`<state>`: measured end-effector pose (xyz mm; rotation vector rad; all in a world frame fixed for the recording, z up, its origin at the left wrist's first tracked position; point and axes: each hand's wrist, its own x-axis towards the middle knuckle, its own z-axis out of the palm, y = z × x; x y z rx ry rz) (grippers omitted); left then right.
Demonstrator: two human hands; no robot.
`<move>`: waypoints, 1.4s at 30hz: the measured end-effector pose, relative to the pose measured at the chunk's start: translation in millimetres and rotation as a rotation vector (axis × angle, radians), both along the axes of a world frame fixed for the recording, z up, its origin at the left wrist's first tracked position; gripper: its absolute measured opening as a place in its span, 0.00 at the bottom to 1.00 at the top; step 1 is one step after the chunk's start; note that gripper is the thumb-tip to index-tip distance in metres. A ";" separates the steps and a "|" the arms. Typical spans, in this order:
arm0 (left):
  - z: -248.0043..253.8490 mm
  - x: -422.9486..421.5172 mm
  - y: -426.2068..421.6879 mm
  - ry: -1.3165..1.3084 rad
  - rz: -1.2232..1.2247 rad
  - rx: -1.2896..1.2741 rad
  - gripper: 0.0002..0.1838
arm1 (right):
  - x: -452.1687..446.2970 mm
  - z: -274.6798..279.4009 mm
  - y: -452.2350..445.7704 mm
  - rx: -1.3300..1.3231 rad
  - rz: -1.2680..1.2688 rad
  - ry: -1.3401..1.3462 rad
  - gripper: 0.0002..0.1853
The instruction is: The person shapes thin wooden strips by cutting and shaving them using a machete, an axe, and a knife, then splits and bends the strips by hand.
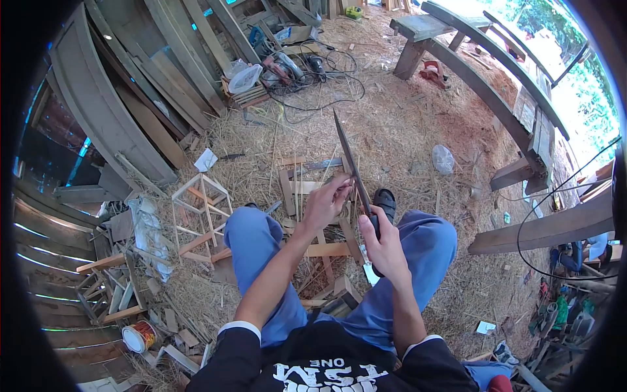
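Centrally, right hand (385,243): closed on handle (375,225) of long-bladed tool (352,162), apparently for control.
Left hand (328,201): narrowly pinched beside blade (345,140), perhaps for steadying; contact unclear.

Daylight is entering from the far right, where the foliage (591,98) is washing out toward white under strong glare. Thin bright streaks are shining between the boards of the slatted wall (52,277) on the left, which is otherwise lying in dim shade. Softer light is falling across the straw-strewn floor (398,140). The dark blade (347,149) is standing out sharply. Wide-angle distortion is bending the outer scene, and a black vignette is rounding the corners.
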<state>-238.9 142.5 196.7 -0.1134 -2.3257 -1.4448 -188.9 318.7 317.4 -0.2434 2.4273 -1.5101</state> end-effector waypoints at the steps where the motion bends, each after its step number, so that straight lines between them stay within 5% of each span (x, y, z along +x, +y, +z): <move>1: 1.3 2.1 2.7 -0.019 -0.007 0.030 0.22 | 0.0 1.8 0.1 0.008 -0.003 -0.007 0.22; 8: 0.3 7.5 7.9 -0.043 -0.063 -0.019 0.29 | -5.2 -2.6 3.0 -0.032 -0.028 -0.014 0.22; 20: -11.3 6.8 8.5 0.073 -0.085 0.007 0.29 | 7.2 -6.2 -6.1 0.338 -0.008 0.157 0.24; 36: -2.3 11.4 -8.7 -0.088 -0.072 0.039 0.31 | -15.4 -6.1 0.6 0.076 -0.043 0.066 0.24; 42: -66.3 11.6 -33.7 -0.327 0.062 -0.049 0.27 | -34.1 6.2 2.5 0.020 -0.027 0.001 0.19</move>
